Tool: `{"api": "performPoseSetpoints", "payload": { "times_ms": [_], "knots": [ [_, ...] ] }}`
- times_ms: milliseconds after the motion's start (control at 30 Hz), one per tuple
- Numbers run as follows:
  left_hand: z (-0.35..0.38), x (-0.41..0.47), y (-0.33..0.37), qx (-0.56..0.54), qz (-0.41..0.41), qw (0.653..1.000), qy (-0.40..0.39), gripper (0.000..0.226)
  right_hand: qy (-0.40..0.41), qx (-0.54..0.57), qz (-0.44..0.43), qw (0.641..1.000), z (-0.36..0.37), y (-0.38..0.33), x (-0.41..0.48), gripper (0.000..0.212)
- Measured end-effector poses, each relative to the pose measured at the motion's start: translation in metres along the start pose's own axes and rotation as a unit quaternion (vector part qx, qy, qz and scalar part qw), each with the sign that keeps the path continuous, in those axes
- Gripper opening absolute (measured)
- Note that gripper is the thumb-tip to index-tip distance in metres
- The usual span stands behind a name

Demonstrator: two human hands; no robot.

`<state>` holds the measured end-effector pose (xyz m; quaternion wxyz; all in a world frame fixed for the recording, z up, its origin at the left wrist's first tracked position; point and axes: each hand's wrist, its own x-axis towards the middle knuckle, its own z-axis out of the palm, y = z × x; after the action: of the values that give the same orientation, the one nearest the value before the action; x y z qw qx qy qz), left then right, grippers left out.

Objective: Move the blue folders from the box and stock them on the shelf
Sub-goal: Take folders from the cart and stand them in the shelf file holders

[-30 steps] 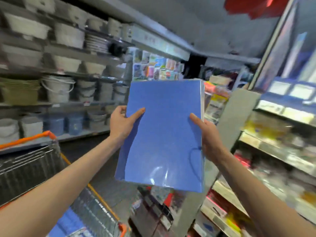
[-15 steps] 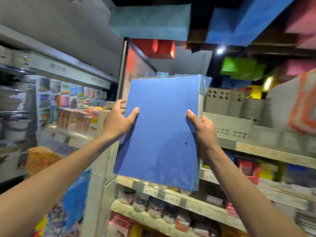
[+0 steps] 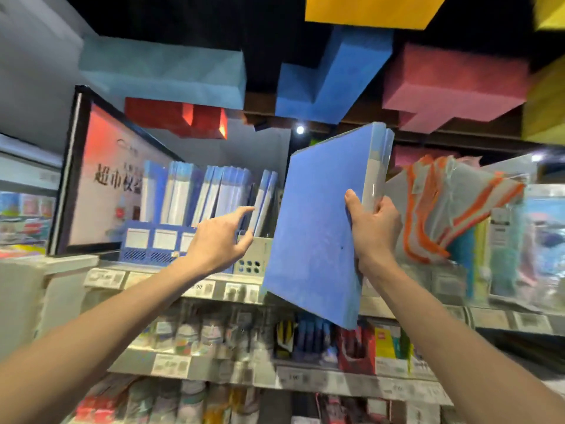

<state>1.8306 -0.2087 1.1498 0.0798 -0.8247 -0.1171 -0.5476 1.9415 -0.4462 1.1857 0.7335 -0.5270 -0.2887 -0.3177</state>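
Fingers (image 3: 385,211) of the right hand (image 3: 374,232) curl round the folders (image 3: 315,234) at their right edge, thumb on the front cover. They hang tilted, just right of the grey rack (image 3: 255,264). Left hand (image 3: 217,244) fingers (image 3: 241,212) are loosely spread, forefinger pointing over that rack.

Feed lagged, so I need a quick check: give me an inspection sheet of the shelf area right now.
Surface: shelf edge carries price labels.
Job's things: blue folders tilted, off the shelf; shelved folders stand in racks.
Clutter: orange-trimmed pouches to the right; small goods on lower shelves, blurred.
Grippers: right hand grips blue folders' edge; left hand open, index finger pointing at shelved folders, contact unclear.
Cables: nothing seen.
Surroundings: sign panel left; coloured blocks overhead.
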Motion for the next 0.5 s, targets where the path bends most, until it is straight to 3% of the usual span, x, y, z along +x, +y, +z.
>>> {"api": "performPoseSetpoints", "payload": {
  "times_ms": [233,500],
  "knots": [
    [0.085,0.065,-0.050,0.025,0.069,0.997,0.017,0.051,0.078,-0.014,-0.038,0.996,0.063,0.025,0.054,0.030],
    [0.150,0.127,-0.102,0.038,0.134,0.989,0.049,0.060,0.096,0.006,-0.073,0.993,0.159,0.048,0.096,0.028]
  ]
}}
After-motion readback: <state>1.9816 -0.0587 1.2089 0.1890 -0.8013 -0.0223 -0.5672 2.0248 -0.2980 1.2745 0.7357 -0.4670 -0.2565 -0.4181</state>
